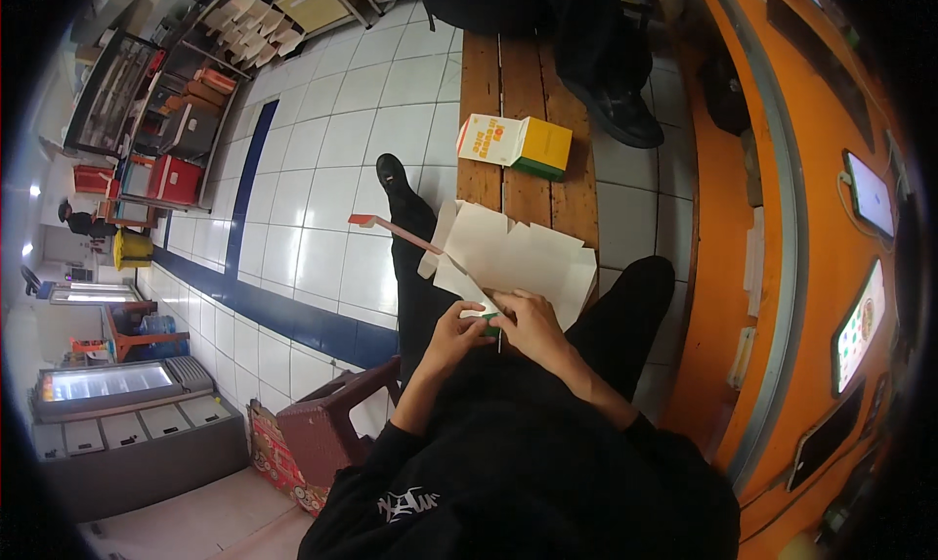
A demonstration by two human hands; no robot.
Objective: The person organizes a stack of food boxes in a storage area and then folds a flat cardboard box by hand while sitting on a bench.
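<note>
Low in front of me, my left hand [458, 333] and my right hand [531, 327] pinch the near end of a partly folded cardboard food box [469, 288]. Its side is seen nearly edge-on, with a red flap at the far left end and a bit of green between my fingers. My fingertips almost meet at that green part. Just beyond my hands, unfolded white box blanks [528, 257] lie on the wooden bench [528, 193]. Farther up the bench rests a folded white, yellow and green box [516, 146], lying on its side.
A person's black shoe [625, 115] is beside the bench's far right. Along the right runs an orange counter [747, 365] bearing a phone [868, 193] and a tablet [860, 327]. A brown plastic stool [327, 423] stands at my left, with shelves [191, 135] across the tiled floor.
</note>
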